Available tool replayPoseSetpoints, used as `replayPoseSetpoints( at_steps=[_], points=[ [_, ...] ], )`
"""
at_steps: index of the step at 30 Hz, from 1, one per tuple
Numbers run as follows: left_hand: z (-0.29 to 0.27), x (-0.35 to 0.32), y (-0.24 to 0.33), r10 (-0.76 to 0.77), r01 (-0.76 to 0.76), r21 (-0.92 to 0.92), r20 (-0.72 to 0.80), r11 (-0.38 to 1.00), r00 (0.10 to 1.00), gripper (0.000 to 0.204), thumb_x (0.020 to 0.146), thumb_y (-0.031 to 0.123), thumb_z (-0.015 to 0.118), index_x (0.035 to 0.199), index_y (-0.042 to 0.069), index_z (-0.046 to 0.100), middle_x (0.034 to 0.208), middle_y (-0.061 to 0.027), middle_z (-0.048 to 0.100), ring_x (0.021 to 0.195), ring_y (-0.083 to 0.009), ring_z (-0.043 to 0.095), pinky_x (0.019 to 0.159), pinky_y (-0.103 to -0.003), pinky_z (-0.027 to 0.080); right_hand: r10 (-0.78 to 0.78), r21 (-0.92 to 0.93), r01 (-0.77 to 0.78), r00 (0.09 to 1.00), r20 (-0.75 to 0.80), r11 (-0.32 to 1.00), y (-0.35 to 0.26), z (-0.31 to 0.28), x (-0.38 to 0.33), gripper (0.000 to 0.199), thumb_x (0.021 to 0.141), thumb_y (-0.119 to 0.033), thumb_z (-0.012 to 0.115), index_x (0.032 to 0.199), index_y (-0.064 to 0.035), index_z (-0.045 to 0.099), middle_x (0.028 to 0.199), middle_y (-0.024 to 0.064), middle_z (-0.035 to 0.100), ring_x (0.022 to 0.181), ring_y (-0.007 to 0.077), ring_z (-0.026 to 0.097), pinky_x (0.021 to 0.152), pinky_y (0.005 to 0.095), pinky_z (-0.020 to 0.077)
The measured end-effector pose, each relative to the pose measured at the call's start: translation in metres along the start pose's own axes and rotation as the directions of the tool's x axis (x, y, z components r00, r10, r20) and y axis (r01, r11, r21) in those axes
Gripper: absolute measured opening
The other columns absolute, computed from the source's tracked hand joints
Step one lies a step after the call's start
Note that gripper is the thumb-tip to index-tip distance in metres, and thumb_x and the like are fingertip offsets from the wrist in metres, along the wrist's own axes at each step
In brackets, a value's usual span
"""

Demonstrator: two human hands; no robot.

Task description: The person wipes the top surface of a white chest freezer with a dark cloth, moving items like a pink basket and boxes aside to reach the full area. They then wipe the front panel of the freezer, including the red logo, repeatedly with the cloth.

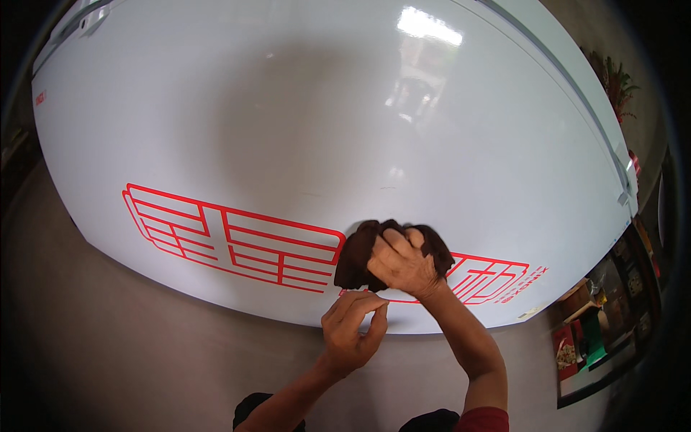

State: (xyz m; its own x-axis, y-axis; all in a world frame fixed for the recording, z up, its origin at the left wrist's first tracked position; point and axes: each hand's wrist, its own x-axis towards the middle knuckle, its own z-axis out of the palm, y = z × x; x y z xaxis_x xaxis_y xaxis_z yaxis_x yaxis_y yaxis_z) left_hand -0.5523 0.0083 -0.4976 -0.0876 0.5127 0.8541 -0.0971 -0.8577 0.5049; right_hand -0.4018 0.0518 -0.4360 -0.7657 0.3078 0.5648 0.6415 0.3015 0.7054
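A large glossy white appliance face (302, 122) with red line markings (230, 245) fills most of the view. My right hand (403, 263) presses a crumpled dark brown cloth (358, 255) against the white surface, over the red markings near its lower edge. My left hand (353, 331) hovers just below, fingers pinched together at the white surface's lower edge, holding nothing that I can see. Both forearms rise from the bottom of the picture.
A grey floor (108, 345) lies to the left and below. At the right edge stand shelves with coloured packages (597, 331) and a plant with red parts (619, 86). A light reflection (425, 25) shines on the white surface.
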Motion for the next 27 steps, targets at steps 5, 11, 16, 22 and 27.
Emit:
replayPoseSetpoints(
  at_steps=[5, 11, 16, 22, 27],
  points=[
    [-0.001, -0.001, -0.001, -0.047, 0.047, -0.003, 0.016, 0.999, 0.999, 0.014, 0.075, -0.01, 0.061, 0.087, -0.003, 0.061, 0.08, -0.0139, 0.064, 0.069, -0.0223, 0.063, 0.062, -0.029, 0.05, 0.115, -0.069, -0.127, 0.98, -0.159, 0.989, 0.045, -0.015, 0.046, 0.012, 0.068, -0.015, 0.061, 0.079, -0.0121, 0.058, 0.099, 0.0069, 0.059, 0.094, 0.0241, 0.054, 0.075, 0.039, 0.0382],
    [-0.005, 0.003, -0.003, -0.077, 0.077, -0.031, -0.001, 0.997, 0.997, 0.017, 0.073, -0.007, 0.066, 0.087, -0.001, 0.061, 0.08, -0.0121, 0.063, 0.069, -0.0241, 0.062, 0.061, -0.031, 0.05, 0.092, -0.089, -0.109, 0.98, -0.177, 0.99, 0.013, 0.002, 0.03, 0.01, 0.066, -0.012, 0.063, 0.074, -0.0112, 0.059, 0.096, 0.0075, 0.059, 0.09, 0.0242, 0.054, 0.074, 0.0395, 0.0372],
    [-0.008, 0.004, -0.001, -0.059, 0.059, -0.033, -0.011, 0.998, 0.998, 0.018, 0.072, -0.007, 0.067, 0.088, 0.0, 0.061, 0.081, -0.0114, 0.064, 0.07, -0.0243, 0.063, 0.063, -0.032, 0.051, 0.003, -0.007, -0.003, 1.0, -0.013, 1.0, -0.015, 0.011, 0.011, 0.011, 0.072, -0.023, 0.06, 0.083, -0.0247, 0.061, 0.092, -0.0053, 0.057, 0.088, 0.0132, 0.05, 0.078, 0.0353, 0.0343],
    [-0.008, 0.002, -0.006, -0.068, 0.068, -0.035, 0.011, 0.997, 0.998, 0.018, 0.073, -0.008, 0.065, 0.089, -0.001, 0.061, 0.082, -0.0122, 0.065, 0.071, -0.0242, 0.063, 0.065, -0.032, 0.052, -0.074, -0.042, 0.07, 0.992, -0.103, 0.997, 0.0, 0.013, 0.07, 0.029, 0.066, -0.022, 0.066, 0.095, -0.0252, 0.063, 0.089, -0.0028, 0.051, 0.084, 0.0162, 0.047, 0.079, 0.0394, 0.0299],
    [-0.006, 0.002, -0.013, -0.09, 0.089, -0.04, -0.014, 0.995, 0.996, 0.019, 0.071, -0.007, 0.066, 0.087, 0.0, 0.06, 0.081, -0.0116, 0.064, 0.07, -0.0257, 0.064, 0.063, -0.033, 0.052, 0.028, -0.032, -0.038, 0.967, -0.254, 0.999, -0.003, 0.024, 0.11, 0.029, 0.063, -0.016, 0.066, 0.092, -0.0171, 0.065, 0.088, -0.0017, 0.053, 0.082, 0.0165, 0.047, 0.078, 0.0369, 0.0304]
  ],
)
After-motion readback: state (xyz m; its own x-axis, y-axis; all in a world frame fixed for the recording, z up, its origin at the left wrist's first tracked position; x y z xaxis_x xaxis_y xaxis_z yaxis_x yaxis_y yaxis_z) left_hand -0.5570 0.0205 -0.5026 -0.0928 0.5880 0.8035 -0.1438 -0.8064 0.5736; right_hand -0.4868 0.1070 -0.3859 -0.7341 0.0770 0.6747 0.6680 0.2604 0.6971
